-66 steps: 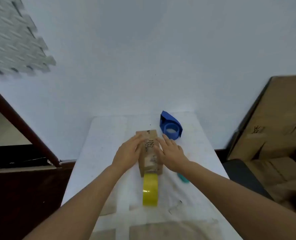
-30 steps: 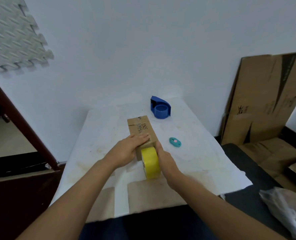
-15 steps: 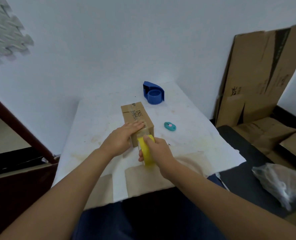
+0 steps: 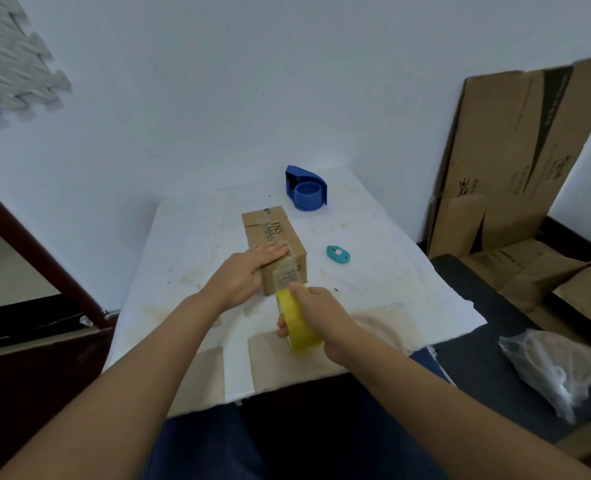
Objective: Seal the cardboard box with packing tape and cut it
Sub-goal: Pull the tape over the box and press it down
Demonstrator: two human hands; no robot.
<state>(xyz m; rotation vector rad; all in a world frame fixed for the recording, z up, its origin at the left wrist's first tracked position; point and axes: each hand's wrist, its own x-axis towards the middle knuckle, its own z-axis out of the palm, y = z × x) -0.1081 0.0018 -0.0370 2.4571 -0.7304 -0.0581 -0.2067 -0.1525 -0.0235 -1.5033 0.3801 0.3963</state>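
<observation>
Clenched round yellow tape roll (image 4: 299, 323): right hand (image 4: 325, 315), near box's end. Flat, ungripping on cardboard box (image 4: 274, 247): left hand (image 4: 242, 275). Box at 12 o'clock from roll, long axis 12–6. Teal cutter (image 4: 338, 254) at 1 o'clock, nearer right hand.

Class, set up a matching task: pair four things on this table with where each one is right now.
Things:
1. yellow tape roll
2. brown cardboard box
3. small teal cutter
4. blue tape dispenser

Places:
A. far end of the table, near the wall
B. gripped in the right hand
C. lying alone, right of the box
D. under the flat left hand

Pairs: 1-B, 2-D, 3-C, 4-A
</observation>
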